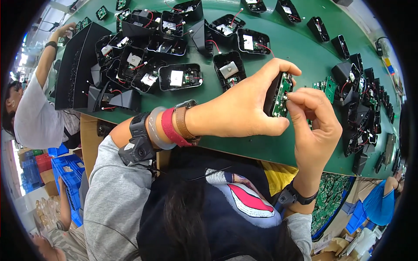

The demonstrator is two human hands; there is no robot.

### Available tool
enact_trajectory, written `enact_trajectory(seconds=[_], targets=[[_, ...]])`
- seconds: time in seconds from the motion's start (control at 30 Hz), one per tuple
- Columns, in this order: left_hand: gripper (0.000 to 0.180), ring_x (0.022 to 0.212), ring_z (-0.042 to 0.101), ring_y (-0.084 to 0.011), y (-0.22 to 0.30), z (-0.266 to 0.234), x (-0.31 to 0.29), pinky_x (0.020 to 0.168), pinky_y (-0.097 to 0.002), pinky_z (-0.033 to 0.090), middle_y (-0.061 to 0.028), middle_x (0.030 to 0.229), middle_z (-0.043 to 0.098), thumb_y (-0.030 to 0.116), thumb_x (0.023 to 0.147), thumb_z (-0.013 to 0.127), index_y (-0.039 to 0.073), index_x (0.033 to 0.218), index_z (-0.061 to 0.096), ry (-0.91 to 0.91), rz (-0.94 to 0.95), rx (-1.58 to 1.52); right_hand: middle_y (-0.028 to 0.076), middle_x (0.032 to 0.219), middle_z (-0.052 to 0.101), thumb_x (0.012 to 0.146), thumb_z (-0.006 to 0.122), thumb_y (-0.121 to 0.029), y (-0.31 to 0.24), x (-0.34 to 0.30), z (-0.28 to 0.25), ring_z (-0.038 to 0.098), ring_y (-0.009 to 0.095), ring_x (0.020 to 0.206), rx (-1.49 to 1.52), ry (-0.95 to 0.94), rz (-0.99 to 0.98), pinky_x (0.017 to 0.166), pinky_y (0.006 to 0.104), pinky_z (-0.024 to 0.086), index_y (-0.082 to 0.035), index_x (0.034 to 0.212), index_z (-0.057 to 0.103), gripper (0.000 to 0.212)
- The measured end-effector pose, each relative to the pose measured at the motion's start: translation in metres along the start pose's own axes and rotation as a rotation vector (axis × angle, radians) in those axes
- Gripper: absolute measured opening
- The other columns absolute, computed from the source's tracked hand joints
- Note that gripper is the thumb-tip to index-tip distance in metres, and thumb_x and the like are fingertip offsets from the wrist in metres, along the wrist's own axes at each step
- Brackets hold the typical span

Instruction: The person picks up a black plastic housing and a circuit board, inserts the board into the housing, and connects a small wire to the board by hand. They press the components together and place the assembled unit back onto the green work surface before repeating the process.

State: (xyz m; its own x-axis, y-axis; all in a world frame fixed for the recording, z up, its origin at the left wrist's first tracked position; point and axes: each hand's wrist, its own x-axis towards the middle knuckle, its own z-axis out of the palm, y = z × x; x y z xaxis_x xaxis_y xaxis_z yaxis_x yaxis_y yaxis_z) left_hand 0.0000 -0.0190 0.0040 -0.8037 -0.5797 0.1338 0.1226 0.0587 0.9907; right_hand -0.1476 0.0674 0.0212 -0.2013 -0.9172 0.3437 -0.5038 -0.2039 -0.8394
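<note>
My left hand [244,104] is closed around a small black plastic housing [271,96], gripping it between thumb and fingers above the green table. A green circuit board [281,95] with small white parts sits at the housing's open face, which is turned to the right. The thumb and forefinger of my right hand [317,124] pinch together at the board's right edge. Whatever lies between those fingertips is too small to make out. Just behind my right hand, loose green circuit boards [329,89] lie on the table.
Several open black housings [179,77] with red wires spread over the green table [235,150] at the left and back. A black box [74,71] stands far left, beside a co-worker's arm [43,65]. More housings [361,108] pile up right. Below the table edge is a container of circuit boards [328,200].
</note>
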Motion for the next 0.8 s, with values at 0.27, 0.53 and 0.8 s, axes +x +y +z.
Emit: enact_trajectory(seconds=[0.27, 0.53, 0.8], targets=[[0.070, 0.106, 0.049, -0.0173, -0.003, 0.003, -0.001, 0.094, -0.0295, 0.039, -0.0099, 0.114, 0.048, 0.012, 0.068, 0.066, 0.003, 0.131, 0.036, 0.066, 0.133, 0.252, 0.001, 0.082, 0.065, 0.073, 0.066, 0.009, -0.002, 0.002, 0.004, 0.050, 0.006, 0.064, -0.082, 0.084, -0.079, 0.055, 0.0193, 0.038, -0.005, 0.109, 0.054, 0.040], [0.070, 0.112, 0.048, -0.0269, -0.006, 0.003, -0.004, 0.098, -0.0337, 0.038, -0.0149, 0.118, 0.047, 0.008, 0.069, 0.064, 0.000, 0.132, 0.035, 0.080, 0.189, 0.459, 0.006, 0.082, 0.063, 0.070, 0.064, 0.012, -0.005, 0.014, -0.004, 0.062, 0.018, 0.070, -0.419, -0.081, -0.354, 0.059, 0.0267, 0.046, -0.004, 0.108, 0.056, 0.042], [0.071, 0.094, 0.053, -0.0382, -0.003, 0.003, -0.003, 0.077, -0.0412, 0.047, -0.0207, 0.111, 0.045, 0.005, 0.070, 0.063, 0.002, 0.133, 0.031, 0.036, 0.323, 0.499, -0.001, 0.090, 0.045, 0.062, 0.072, 0.008, 0.000, 0.034, -0.023, 0.045, 0.006, 0.076, 0.050, -0.285, 0.127, 0.062, 0.0176, 0.038, -0.004, 0.112, 0.049, 0.057]])
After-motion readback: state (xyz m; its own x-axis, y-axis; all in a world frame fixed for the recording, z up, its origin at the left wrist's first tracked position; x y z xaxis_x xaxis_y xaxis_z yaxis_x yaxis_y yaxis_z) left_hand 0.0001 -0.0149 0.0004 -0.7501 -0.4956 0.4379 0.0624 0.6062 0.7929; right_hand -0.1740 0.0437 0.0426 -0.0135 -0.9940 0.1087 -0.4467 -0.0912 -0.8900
